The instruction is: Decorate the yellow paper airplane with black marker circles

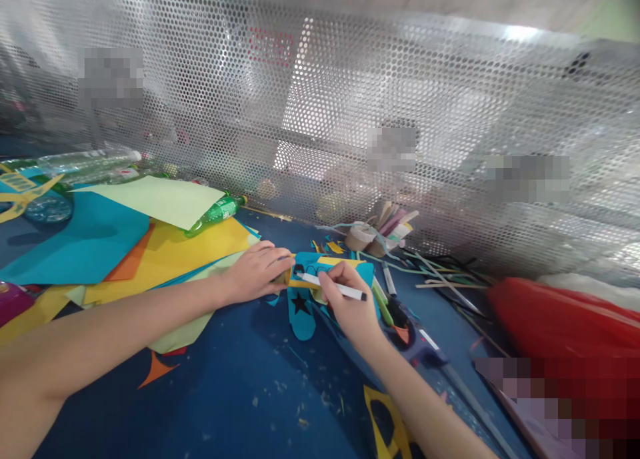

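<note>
My left hand (257,270) lies palm down on the blue table, fingers curled and pressing the left end of a teal and yellow paper craft piece (309,292). My right hand (350,302) is closed round a white marker (334,286) with a black cap end. The marker's tip touches the craft piece near small black drawn loops. A black star is drawn on the teal tab hanging below.
Sheets of coloured paper (150,245) and a green plastic bottle (215,213) lie at the left. A perforated metal screen (350,112) walls the back. Tape rolls (361,235), sticks and pens lie behind; a glue gun (415,342) and red plastic bag (560,325) at the right. Paper scraps litter the table (240,385).
</note>
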The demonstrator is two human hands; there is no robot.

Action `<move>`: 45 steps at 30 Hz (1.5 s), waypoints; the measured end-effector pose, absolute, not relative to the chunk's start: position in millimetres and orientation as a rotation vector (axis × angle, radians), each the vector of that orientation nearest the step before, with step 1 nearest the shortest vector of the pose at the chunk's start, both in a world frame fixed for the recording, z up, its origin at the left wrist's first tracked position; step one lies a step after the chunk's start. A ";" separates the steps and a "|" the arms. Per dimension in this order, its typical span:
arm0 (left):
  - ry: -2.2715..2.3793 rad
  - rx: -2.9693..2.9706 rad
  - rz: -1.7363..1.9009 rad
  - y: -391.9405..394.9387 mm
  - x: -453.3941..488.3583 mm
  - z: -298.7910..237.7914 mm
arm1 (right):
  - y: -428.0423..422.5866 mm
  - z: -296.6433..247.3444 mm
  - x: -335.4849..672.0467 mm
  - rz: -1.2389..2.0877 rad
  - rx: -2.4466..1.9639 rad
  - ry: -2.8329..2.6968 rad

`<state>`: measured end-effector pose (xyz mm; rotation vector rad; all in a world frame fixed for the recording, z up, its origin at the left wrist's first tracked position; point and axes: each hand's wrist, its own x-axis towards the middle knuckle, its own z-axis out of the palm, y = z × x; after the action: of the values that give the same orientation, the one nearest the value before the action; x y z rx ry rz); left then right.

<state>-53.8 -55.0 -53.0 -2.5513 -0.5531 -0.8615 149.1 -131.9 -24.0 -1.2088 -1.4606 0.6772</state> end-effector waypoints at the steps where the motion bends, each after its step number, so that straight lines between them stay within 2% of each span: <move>1: -0.554 -2.554 -0.861 -55.2 -53.7 -52.8 | -131.7 -24.2 149.3 0.676 -1.219 -1.457; 45: -0.580 -2.578 -0.849 -54.1 -53.1 -53.7 | -130.3 -26.7 152.0 0.668 -1.216 -1.434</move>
<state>-53.1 -54.1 -53.7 -2.5776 -0.5800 -0.8487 152.0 -130.3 -26.7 -1.2156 -1.4336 0.6681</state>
